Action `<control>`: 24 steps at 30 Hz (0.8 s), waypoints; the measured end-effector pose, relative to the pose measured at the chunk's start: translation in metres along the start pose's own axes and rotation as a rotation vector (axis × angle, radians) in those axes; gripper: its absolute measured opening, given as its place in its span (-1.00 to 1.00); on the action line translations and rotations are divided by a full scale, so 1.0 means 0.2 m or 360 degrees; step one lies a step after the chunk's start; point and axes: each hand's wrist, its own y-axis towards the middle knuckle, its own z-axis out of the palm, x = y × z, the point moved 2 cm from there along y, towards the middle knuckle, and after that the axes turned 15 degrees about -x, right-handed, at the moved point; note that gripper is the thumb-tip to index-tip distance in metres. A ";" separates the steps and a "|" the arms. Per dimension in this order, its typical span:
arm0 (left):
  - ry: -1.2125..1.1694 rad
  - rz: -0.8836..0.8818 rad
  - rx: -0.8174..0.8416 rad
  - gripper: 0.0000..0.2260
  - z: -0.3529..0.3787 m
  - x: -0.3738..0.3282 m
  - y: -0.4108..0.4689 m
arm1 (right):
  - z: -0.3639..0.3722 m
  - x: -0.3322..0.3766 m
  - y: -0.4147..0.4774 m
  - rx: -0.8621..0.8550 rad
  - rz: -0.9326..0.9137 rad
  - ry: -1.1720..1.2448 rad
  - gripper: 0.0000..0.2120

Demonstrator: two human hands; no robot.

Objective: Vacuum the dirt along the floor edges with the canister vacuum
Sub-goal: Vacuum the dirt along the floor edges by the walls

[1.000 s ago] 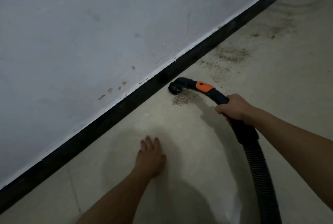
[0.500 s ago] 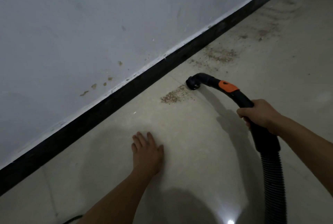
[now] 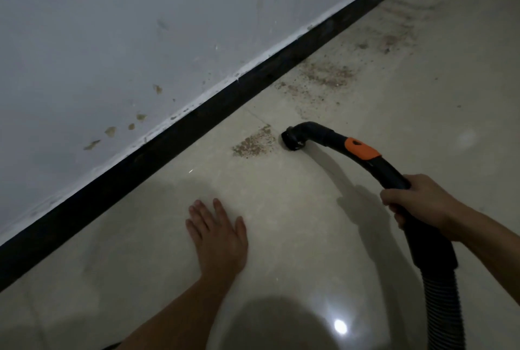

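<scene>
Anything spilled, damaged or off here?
Yes. A brown dirt patch lies on the floor just left of the nozzle, more grit is scattered farther along the baseboard, and brownish marks spot the wall above it.

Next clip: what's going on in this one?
A person is vacuuming a floor along a black baseboard. The right hand grips the vacuum handle, with the nozzle down beside a small dirt patch. The left hand rests flat on the floor. A larger dirt scatter lies farther along the baseboard, not yet picked up.
</scene>
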 end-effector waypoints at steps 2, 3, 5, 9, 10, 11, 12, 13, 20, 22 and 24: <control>-0.0014 0.0002 0.0000 -0.32 0.00 0.00 0.00 | 0.07 0.09 0.10 -0.0016 -0.0003 0.0013 -0.89; -0.0029 0.0004 -0.0014 -0.33 0.01 0.00 0.00 | 0.12 0.16 0.15 -0.0033 -0.0008 0.0032 -0.90; -0.0043 0.0024 -0.0064 -0.35 0.01 0.00 0.00 | 0.19 0.29 0.25 -0.0049 -0.0013 0.0075 -0.91; -0.0028 0.0061 -0.0137 -0.37 0.02 0.02 0.01 | 0.24 0.43 0.32 -0.0009 -0.0033 0.0018 -0.92; -0.0027 0.0058 -0.0150 -0.37 0.02 0.03 0.01 | 0.23 0.42 0.30 -0.0010 -0.0044 -0.0018 -0.93; -0.0027 0.0055 -0.0160 -0.37 0.02 0.03 0.01 | 0.22 0.40 0.27 -0.0013 -0.0058 -0.0046 -0.94; -0.0031 0.0054 -0.0169 -0.37 0.02 0.03 0.01 | 0.20 0.37 0.24 -0.0014 -0.0072 -0.0069 -0.94; -0.0036 0.0052 -0.0175 -0.37 0.02 0.02 0.01 | 0.17 0.33 0.20 -0.0015 -0.0083 -0.0086 -0.93; -0.0043 0.0041 -0.0186 -0.36 0.00 0.01 0.00 | -0.01 0.03 -0.03 0.0000 -0.0072 -0.0182 -0.89; -0.0042 0.0043 -0.0191 -0.35 0.00 0.01 0.00 | 0.01 0.04 -0.03 -0.0010 -0.0072 -0.0133 -0.89; -0.0038 0.0036 -0.0175 -0.33 0.00 0.01 0.00 | 0.07 0.09 0.01 -0.0068 -0.0076 -0.0054 -0.91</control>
